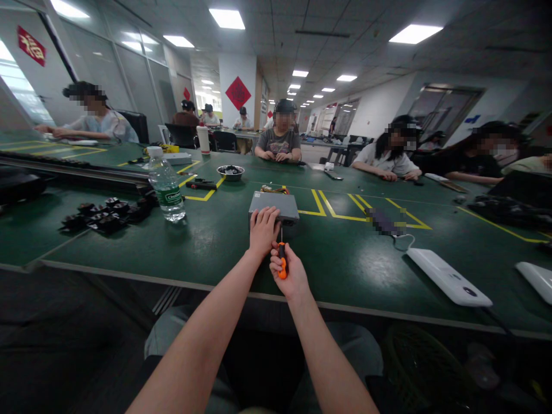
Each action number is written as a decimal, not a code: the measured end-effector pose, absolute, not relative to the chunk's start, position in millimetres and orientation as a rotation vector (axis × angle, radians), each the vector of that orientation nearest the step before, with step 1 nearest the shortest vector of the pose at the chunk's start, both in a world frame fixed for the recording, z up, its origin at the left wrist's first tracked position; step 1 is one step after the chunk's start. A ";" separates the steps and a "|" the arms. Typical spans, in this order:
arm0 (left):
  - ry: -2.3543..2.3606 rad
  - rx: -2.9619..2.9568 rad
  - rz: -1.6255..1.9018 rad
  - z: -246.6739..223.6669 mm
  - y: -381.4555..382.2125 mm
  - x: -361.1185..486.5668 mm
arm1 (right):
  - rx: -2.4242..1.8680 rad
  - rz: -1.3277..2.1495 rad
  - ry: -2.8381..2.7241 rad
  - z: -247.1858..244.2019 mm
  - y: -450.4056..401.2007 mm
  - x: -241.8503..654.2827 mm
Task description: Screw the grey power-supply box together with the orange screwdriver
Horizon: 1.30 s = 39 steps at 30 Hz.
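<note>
Head view: grey, flat-topped metal box (280,204) sits on the green table (207,247) straight ahead of the person, longer side running roughly left to right, coloured wires (278,190) bunched at its far edge. Left hand (262,230) is on it, palm down, fingers extended over the top and near edge, not gripped round it as far as visible; this is the nearer hand, in contact. Right hand (296,275) is closed around the orange-and-black handled screwdriver (283,267), just on the near side of the box. Key relation: box lies beyond the right hand, screwdriver's long axis points away from the body, thin metal shaft aimed at the near face, right of the left hand's fingers, about square to the box's long side. Hard to make out: shaft tip is lost against the dark near face, so can't tell if it touches or sits in a screw. Left hand covers the near left part of the box; left thumb is unclear. Right fingers wrap part of the handle. Box's far side and underside are out of sight.
</note>
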<state>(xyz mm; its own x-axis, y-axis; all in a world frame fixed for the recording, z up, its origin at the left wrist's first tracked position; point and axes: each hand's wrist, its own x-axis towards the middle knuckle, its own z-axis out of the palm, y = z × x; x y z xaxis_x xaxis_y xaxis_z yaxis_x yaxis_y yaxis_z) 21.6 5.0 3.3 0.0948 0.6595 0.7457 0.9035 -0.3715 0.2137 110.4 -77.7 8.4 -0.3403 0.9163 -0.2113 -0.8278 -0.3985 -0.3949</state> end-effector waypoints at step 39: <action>-1.551 -2.065 -1.170 4.6 1.6 24.3 | -0.545 1.890 -0.286 11.8 -81.7 151.7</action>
<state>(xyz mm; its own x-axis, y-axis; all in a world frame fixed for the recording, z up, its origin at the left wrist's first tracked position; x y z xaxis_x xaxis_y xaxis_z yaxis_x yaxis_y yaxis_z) 24.3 1.6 4.6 0.0823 0.6538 0.7521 0.9028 -0.3687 0.2216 151.7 -81.7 11.8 -0.2998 0.9247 -0.2345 -0.8139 -0.3761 -0.4428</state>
